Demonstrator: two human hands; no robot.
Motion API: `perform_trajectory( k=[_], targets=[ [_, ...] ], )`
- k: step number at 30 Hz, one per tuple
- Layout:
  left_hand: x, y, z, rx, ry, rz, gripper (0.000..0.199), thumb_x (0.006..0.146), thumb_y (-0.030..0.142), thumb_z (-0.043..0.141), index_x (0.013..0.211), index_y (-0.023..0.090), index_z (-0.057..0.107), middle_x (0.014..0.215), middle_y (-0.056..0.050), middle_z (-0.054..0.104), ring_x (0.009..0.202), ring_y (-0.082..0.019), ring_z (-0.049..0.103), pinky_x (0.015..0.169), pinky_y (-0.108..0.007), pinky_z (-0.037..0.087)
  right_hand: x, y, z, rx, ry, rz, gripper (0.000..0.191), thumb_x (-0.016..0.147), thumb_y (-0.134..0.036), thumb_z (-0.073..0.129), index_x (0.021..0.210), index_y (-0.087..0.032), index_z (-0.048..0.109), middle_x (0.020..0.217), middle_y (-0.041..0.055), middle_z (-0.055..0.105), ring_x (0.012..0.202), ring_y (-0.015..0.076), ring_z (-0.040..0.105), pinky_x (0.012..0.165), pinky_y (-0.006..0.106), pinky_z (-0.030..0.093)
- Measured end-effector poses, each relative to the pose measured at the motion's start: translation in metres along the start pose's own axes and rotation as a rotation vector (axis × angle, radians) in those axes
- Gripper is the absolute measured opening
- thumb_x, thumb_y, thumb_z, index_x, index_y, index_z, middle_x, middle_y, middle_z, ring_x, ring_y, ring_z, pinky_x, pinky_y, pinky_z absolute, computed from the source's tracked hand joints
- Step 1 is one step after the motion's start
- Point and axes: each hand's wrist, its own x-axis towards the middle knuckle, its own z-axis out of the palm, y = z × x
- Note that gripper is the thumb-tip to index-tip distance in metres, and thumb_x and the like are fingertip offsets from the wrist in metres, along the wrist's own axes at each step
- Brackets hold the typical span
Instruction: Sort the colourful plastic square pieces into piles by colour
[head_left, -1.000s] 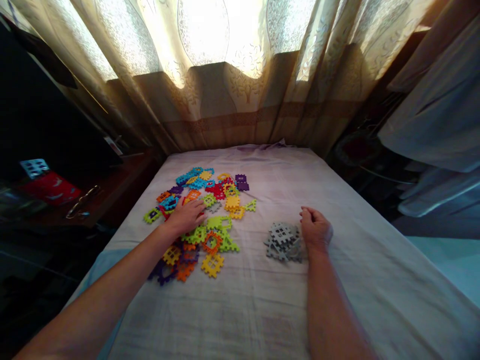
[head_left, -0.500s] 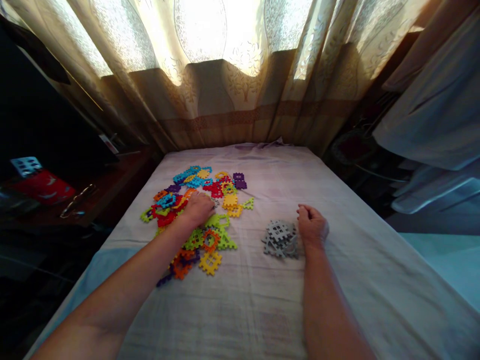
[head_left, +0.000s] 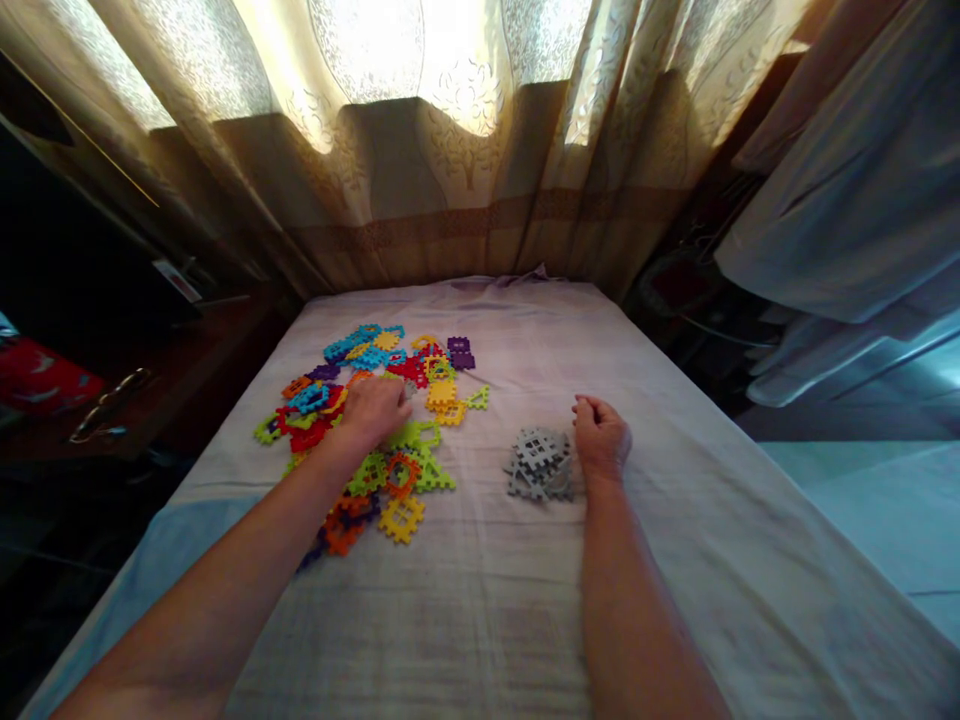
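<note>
My left hand (head_left: 375, 408) reaches into a spread-out heap of colourful plastic interlocking tiles, its fingers curled down among them. The fingertips are partly hidden, so whatever they pinch cannot be made out. Green tiles (head_left: 431, 468) lie just in front of the hand, red tiles (head_left: 307, 437) to its left and blue tiles (head_left: 365, 347) beyond it. My right hand (head_left: 602, 437) rests on the sheet as a loose fist, with nothing visible in it. Just left of that fist sits a small pile of grey tiles (head_left: 538, 465).
A pale sheet (head_left: 495, 620) covers the surface under the tiles. Patterned curtains (head_left: 465, 200) hang at the far edge. Pale cloth (head_left: 840, 220) hangs on the right. On the left, a dark shelf holds glasses (head_left: 111, 405) and a red item (head_left: 45, 375).
The head view has turned slightly, so everything sits a little further left. My left hand stays in the heap with its fingers curled a bit more. My right hand keeps its place beside the grey tiles.
</note>
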Motion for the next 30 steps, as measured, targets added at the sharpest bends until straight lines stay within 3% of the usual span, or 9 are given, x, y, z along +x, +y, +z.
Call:
perform_trajectory(
  k=[5,9,11,15,18,23,27,30],
  targets=[
    [-0.017,0.006,-0.013,-0.281,0.125,-0.07,0.025,0.083,0.029,0.047,0.097,0.02,0.067,0.098,-0.008,0.073,0.095,-0.025,0.065,0.082,-0.035,0.048,0.001,0.001,0.001,0.0,0.017,0.0,0.047,0.078,-0.05,0.045,0.093,-0.017,0.075,0.081,0.0095,0.076,0.066,0.0208,0.066,0.067,0.032,0.051],
    [-0.022,0.043,-0.005,-0.656,0.13,0.051,0.022,0.086,0.029,0.047,0.097,0.02,0.064,0.088,-0.003,0.072,0.082,-0.019,0.065,0.075,-0.03,0.049,0.001,0.001,0.001,0.015,0.005,0.007,0.048,0.078,-0.049,0.044,0.095,-0.015,0.074,0.084,0.0111,0.076,0.067,0.0212,0.066,0.066,0.032,0.051],
    [-0.018,0.069,0.003,-0.884,0.08,0.063,0.017,0.085,0.029,0.052,0.092,0.02,0.064,0.085,-0.002,0.071,0.08,-0.017,0.064,0.074,-0.029,0.05,0.001,0.001,0.002,0.016,0.009,-0.005,0.048,0.079,-0.049,0.044,0.096,-0.015,0.074,0.084,0.0111,0.076,0.067,0.0211,0.067,0.066,0.031,0.051],
    [-0.006,0.112,0.02,-1.324,-0.202,-0.136,0.012,0.086,0.024,0.054,0.092,0.017,0.062,0.085,-0.003,0.069,0.071,-0.012,0.065,0.062,-0.022,0.051,0.0,0.001,0.002,0.013,0.02,-0.025,0.048,0.08,-0.048,0.043,0.096,-0.016,0.075,0.083,0.0103,0.077,0.068,0.0205,0.067,0.065,0.03,0.05],
    [0.001,0.127,0.029,-1.347,-0.277,-0.15,0.01,0.085,0.021,0.055,0.09,0.016,0.062,0.081,-0.002,0.069,0.065,-0.01,0.064,0.055,-0.018,0.049,0.0,0.001,0.002,0.01,0.015,-0.02,0.047,0.08,-0.048,0.043,0.096,-0.016,0.075,0.084,0.0098,0.077,0.068,0.0201,0.067,0.066,0.03,0.05],
    [0.006,0.129,0.04,-1.294,-0.291,-0.159,0.014,0.084,0.021,0.057,0.094,0.017,0.066,0.081,-0.002,0.071,0.062,-0.009,0.062,0.049,-0.016,0.045,-0.001,0.0,0.001,0.017,0.005,-0.014,0.048,0.08,-0.047,0.043,0.096,-0.015,0.074,0.085,0.011,0.076,0.069,0.0208,0.067,0.067,0.031,0.05],
    [0.001,0.127,0.042,-1.232,-0.276,-0.139,0.021,0.083,0.024,0.059,0.101,0.019,0.068,0.091,-0.003,0.073,0.066,-0.011,0.065,0.052,-0.017,0.047,-0.001,0.001,0.0,0.011,0.015,-0.028,0.047,0.08,-0.048,0.043,0.095,-0.016,0.074,0.084,0.0104,0.077,0.068,0.0208,0.067,0.066,0.031,0.051],
    [-0.006,0.113,0.038,-1.176,-0.235,-0.127,0.026,0.083,0.025,0.059,0.106,0.02,0.07,0.094,-0.004,0.074,0.071,-0.014,0.067,0.061,-0.022,0.052,0.0,0.001,0.0,0.011,0.02,-0.029,0.047,0.079,-0.049,0.044,0.095,-0.016,0.075,0.083,0.0099,0.077,0.066,0.0203,0.067,0.066,0.031,0.051]
  ],
)
